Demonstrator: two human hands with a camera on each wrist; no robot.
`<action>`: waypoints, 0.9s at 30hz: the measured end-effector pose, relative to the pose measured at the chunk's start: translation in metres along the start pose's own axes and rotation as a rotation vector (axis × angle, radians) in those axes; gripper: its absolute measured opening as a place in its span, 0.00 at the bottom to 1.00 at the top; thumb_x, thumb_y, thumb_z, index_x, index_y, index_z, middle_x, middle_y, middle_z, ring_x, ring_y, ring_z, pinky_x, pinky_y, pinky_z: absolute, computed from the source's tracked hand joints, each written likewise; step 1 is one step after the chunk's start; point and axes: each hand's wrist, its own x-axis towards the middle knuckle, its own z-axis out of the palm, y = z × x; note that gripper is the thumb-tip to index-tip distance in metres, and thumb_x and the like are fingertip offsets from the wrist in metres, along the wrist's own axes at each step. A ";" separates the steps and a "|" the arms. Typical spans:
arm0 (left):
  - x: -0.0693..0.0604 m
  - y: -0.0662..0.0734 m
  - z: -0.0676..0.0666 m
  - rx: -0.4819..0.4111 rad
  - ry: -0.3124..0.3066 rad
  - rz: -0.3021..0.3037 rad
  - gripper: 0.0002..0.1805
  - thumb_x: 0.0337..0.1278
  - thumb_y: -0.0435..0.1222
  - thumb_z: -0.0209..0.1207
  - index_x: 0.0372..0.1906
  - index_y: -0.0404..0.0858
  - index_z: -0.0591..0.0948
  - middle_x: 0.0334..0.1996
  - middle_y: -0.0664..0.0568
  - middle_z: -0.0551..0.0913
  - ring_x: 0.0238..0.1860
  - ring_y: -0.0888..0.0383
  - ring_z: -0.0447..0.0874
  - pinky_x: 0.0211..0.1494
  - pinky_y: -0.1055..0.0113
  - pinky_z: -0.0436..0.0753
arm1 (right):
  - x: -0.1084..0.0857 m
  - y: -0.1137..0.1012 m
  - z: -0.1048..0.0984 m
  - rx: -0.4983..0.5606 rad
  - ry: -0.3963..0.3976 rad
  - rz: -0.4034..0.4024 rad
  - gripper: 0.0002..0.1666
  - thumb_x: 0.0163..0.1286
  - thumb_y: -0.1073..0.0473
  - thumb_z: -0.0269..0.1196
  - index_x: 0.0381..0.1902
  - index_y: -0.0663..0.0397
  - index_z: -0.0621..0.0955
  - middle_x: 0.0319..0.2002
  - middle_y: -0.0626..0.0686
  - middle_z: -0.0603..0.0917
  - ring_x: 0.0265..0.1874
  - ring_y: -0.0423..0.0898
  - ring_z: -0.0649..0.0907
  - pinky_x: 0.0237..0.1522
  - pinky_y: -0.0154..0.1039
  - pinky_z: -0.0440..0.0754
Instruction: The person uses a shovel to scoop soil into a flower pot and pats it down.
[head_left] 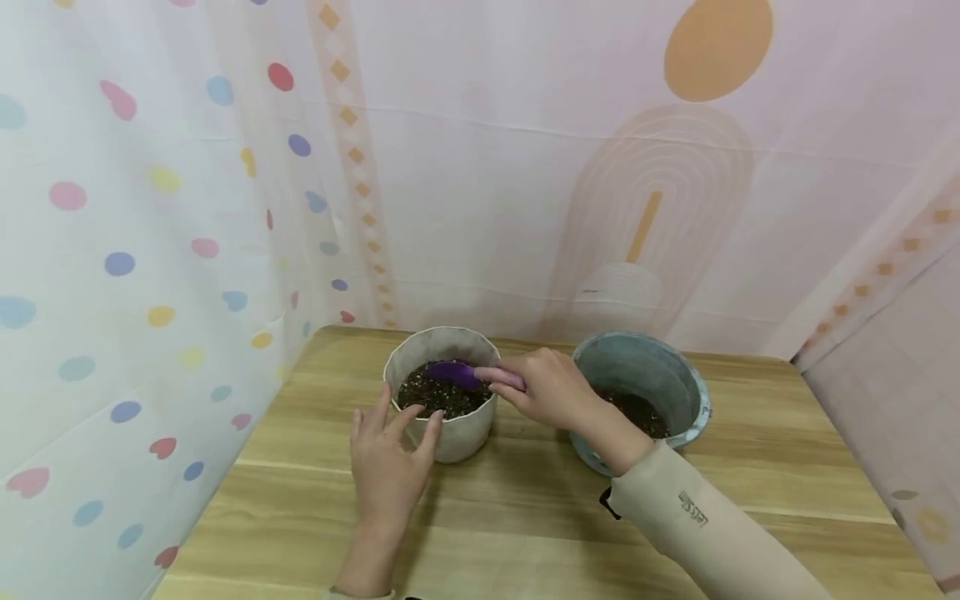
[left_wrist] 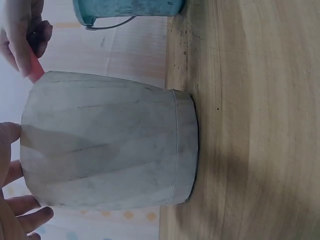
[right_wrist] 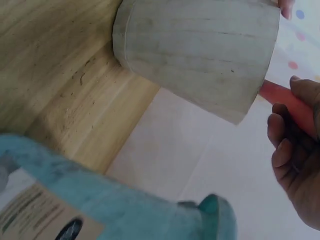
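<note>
A whitish flowerpot (head_left: 459, 440) with dark soil (head_left: 442, 398) inside stands on the table. My right hand (head_left: 551, 385) grips the pink handle (head_left: 501, 377) of a small trowel, whose purple blade (head_left: 454, 372) lies on the soil within the pot. Spread fingers of my left hand (head_left: 390, 462) rest at the pot's near-left rim. In the left wrist view, those fingertips (left_wrist: 31, 202) touch the rim of the upright pot (left_wrist: 100, 140). The right wrist view shows the fingers of the right hand (right_wrist: 305, 165) curled round the trowel's handle (right_wrist: 290, 102); the blade is hidden there.
To the right, partly behind the right forearm, stands a blue-green bucket (head_left: 697, 375) with some soil (head_left: 641, 412) at its bottom. Soil crumbs (right_wrist: 82, 77) lie on the wooden table (head_left: 510, 517). A patterned curtain (head_left: 480, 208) hangs along the table's back and left sides.
</note>
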 end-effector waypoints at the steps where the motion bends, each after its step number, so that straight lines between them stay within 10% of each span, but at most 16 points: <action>1: 0.000 0.000 0.000 0.002 0.001 0.002 0.19 0.54 0.47 0.73 0.39 0.35 0.89 0.63 0.30 0.76 0.61 0.33 0.78 0.73 0.35 0.60 | -0.003 0.001 -0.001 -0.016 0.033 -0.016 0.11 0.69 0.52 0.69 0.41 0.52 0.89 0.14 0.45 0.78 0.12 0.38 0.72 0.17 0.35 0.73; 10: 0.010 0.007 0.006 -0.040 0.032 0.132 0.17 0.54 0.43 0.71 0.40 0.33 0.87 0.56 0.32 0.82 0.61 0.33 0.76 0.70 0.35 0.63 | -0.033 0.019 -0.023 0.189 0.350 0.073 0.09 0.67 0.61 0.69 0.43 0.58 0.90 0.32 0.52 0.91 0.22 0.43 0.85 0.27 0.41 0.84; 18: 0.013 0.031 0.020 -0.136 -0.031 0.293 0.13 0.52 0.38 0.70 0.41 0.35 0.87 0.54 0.37 0.83 0.60 0.38 0.79 0.71 0.39 0.66 | -0.073 0.035 -0.066 0.382 0.302 0.369 0.10 0.71 0.58 0.67 0.44 0.57 0.90 0.30 0.50 0.90 0.29 0.46 0.88 0.35 0.35 0.84; 27: -0.006 0.062 0.046 -0.314 -0.167 0.496 0.15 0.49 0.36 0.73 0.44 0.36 0.86 0.55 0.40 0.83 0.60 0.41 0.80 0.70 0.45 0.72 | -0.122 0.061 -0.108 0.308 0.274 0.493 0.11 0.72 0.60 0.66 0.44 0.62 0.89 0.26 0.49 0.89 0.24 0.43 0.87 0.30 0.27 0.82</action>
